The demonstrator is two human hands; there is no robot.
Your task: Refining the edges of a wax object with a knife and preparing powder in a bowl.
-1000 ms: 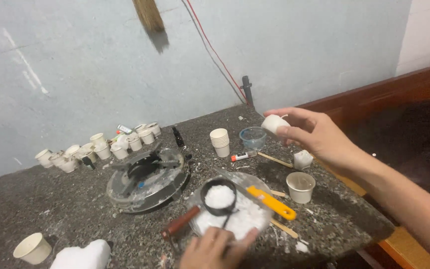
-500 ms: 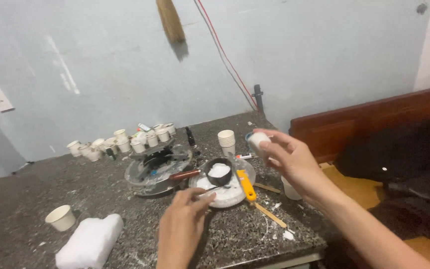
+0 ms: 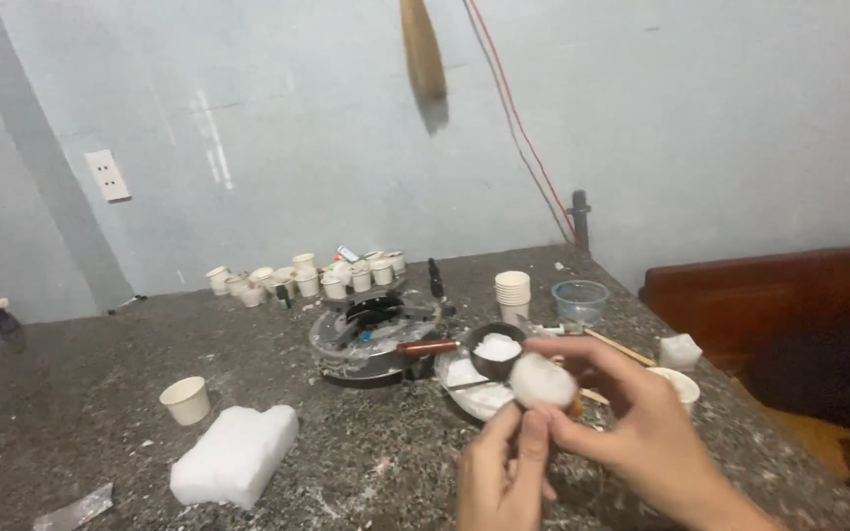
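Observation:
A small white rounded lump [image 3: 541, 382] sits between the fingertips of both hands, low in the head view. My right hand [image 3: 632, 423] wraps it from the right, thumb and fingers pinching it. My left hand [image 3: 502, 472] rises from below, its fingertips touching the lump's underside. Just behind the lump a small dark pan [image 3: 492, 352] with a reddish handle holds white powder, resting over a white plate [image 3: 469, 388].
On the speckled stone counter [image 3: 100, 344] are a white foam-like block [image 3: 235, 455], a paper cup [image 3: 186, 400], a round dark appliance [image 3: 371, 334], a row of small white cups [image 3: 307, 275], stacked cups [image 3: 513, 292], a clear bowl [image 3: 579, 299] and a cup [image 3: 681, 386] at right.
The camera has swung left and lower. My right hand brought the white lump down in front of me, and my left hand came up to touch it from below.

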